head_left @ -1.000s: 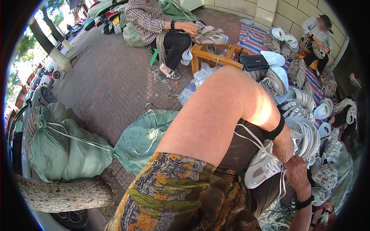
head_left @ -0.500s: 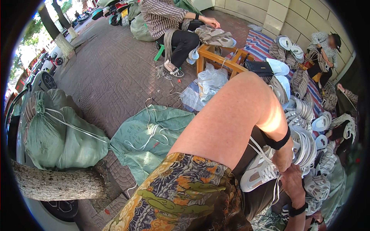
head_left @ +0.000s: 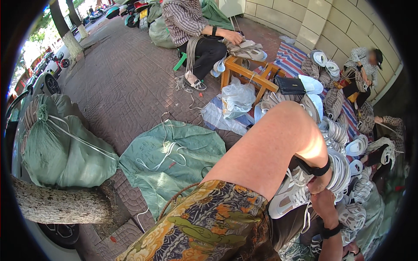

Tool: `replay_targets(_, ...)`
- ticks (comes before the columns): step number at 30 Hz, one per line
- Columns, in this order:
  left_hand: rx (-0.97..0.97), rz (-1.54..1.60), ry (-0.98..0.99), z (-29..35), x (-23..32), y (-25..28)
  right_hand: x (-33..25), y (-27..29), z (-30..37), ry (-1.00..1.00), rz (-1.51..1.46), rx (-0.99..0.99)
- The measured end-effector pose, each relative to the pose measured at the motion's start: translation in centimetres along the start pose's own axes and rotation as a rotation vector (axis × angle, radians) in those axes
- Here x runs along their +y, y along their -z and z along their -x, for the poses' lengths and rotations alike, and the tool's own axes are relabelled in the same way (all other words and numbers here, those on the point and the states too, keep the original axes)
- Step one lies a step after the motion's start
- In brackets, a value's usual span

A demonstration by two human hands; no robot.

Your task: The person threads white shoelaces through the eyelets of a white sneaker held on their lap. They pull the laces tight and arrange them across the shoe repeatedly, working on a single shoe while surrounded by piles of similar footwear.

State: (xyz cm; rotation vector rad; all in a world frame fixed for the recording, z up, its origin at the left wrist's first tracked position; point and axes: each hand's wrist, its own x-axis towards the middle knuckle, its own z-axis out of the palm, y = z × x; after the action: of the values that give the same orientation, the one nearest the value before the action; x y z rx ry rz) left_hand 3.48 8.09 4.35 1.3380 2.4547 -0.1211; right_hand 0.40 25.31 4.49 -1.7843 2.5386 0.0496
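Note:
A grey and white sneaker rests on my dark-trousered lap at the right, toe toward the left. My left arm is raised with the elbow bent, and my left hand comes down over the sneaker's lacing. Close below and touching it is my right hand. Both hands have their fingers bent and pinched together at the white shoelace, a loose loop of which hangs beside the sneaker. The fingertips are partly hidden. Dark bands circle both wrists.
Several bundled sneakers lie on a striped sheet to the right. Ahead are a wooden stool frame, a clear plastic bag and a seated person handling shoes. Green sacks and a tree trunk lie left.
My hands have shifted slightly left, still close together at the sneaker. The lace strand that stretched up to my left hand no longer shows taut. The seated person's hand has moved over the shoes.

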Motion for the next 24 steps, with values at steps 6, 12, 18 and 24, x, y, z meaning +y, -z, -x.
replay_targets(6,0.322,0.623,0.018,0.6,-1.9,-1.8,-1.2,0.3,1.2,0.054,0.073,-0.04)
replay_targets(12,-0.039,0.194,0.357,1.5,0.4,1.7,0.4,-3.8,0.1,-0.223,-0.419,0.116)
replay_targets(18,0.363,0.416,0.277,2.8,0.3,0.1,0.6,-3.6,0.2,-0.392,-1.021,0.338)
replay_targets(24,0.582,0.331,-0.09,4.6,8.7,-1.8,-0.1,-1.9,0.0,-0.103,-0.44,0.601)
